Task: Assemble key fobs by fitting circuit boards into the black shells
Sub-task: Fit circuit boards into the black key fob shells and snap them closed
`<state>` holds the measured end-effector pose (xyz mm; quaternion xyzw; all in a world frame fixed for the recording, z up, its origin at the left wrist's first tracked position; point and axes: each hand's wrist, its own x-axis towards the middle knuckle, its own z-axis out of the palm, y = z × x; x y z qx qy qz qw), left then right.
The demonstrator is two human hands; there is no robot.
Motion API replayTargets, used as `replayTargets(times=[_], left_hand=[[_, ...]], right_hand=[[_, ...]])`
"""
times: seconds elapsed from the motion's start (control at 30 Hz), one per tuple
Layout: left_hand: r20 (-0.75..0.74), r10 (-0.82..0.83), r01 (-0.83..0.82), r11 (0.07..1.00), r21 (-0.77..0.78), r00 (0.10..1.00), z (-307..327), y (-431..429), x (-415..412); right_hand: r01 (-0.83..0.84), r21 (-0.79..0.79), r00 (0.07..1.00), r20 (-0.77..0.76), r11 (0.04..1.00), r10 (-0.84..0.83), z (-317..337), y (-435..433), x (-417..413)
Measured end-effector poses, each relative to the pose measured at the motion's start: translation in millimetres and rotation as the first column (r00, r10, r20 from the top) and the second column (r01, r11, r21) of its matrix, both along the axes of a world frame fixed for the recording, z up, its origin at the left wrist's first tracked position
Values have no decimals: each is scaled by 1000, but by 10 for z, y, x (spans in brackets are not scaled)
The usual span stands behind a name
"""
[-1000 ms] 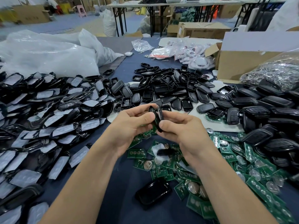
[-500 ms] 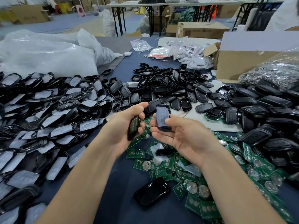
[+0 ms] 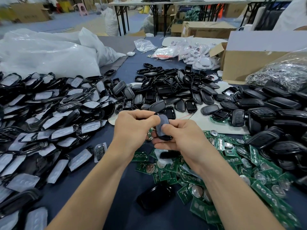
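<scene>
At the centre of the frame, above the dark blue table (image 3: 127, 180), both my hands meet on one black shell (image 3: 162, 130). My left hand (image 3: 134, 128) pinches its upper edge between thumb and forefinger. My right hand (image 3: 181, 138) curls under it, the thumb pressed on its grey face and the other fingers cradling the lower end. The shell stands roughly on end between my fingertips, held clear of the green circuit boards (image 3: 232, 163) scattered at the lower right. Whether a board sits inside it I cannot tell, since my fingers cover the seam. I judge the step to be seating or closing the part. To do it well I should line the edges up all round, press evenly rather than at one corner, and brace the base so nothing goes in askew. Spare shells (image 3: 174, 90) lie heaped at upper middle.
</scene>
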<state>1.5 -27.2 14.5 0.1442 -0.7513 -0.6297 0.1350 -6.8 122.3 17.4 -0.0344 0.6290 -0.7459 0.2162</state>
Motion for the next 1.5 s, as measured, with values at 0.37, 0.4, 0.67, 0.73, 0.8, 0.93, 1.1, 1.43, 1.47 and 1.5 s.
replayTargets(times=[0.37,0.4,0.67,0.73,0.8,0.93,1.1,1.43,1.47,1.5], left_hand=[[-60,-20,15,997,-69,998,-43,10,-12],[-64,3,-8,996,-84,998,-47,6,-16],[-44,15,-12,998,57,999,5,31,-17],[-41,2,3,992,129,999,27,10,-13],[-52,-46,56,976,210,998,48,-28,-6],[-97,-139,160,954,252,986,71,-40,2],[-40,-247,241,878,413,968,74,-9,16],[-24,-192,185,892,412,981,31,-91,-41],[-45,-194,195,890,412,980,27,-86,-46],[-59,-189,196,889,414,980,21,-79,-47]], right_hand=[[25,50,996,-83,998,-21,-45,-26,-4],[19,50,996,-88,999,-14,-44,-27,-6],[-11,-69,1000,18,998,13,1,25,-10],[-37,-222,986,150,974,72,20,67,-30],[-73,-318,966,214,945,147,40,108,-40],[-123,-315,960,202,941,193,53,164,-58],[-101,-373,956,220,922,194,31,184,-75],[62,-332,972,235,941,19,-34,189,-144],[64,-297,979,202,953,-3,-39,175,-139],[70,-254,986,164,965,-29,-47,153,-132]])
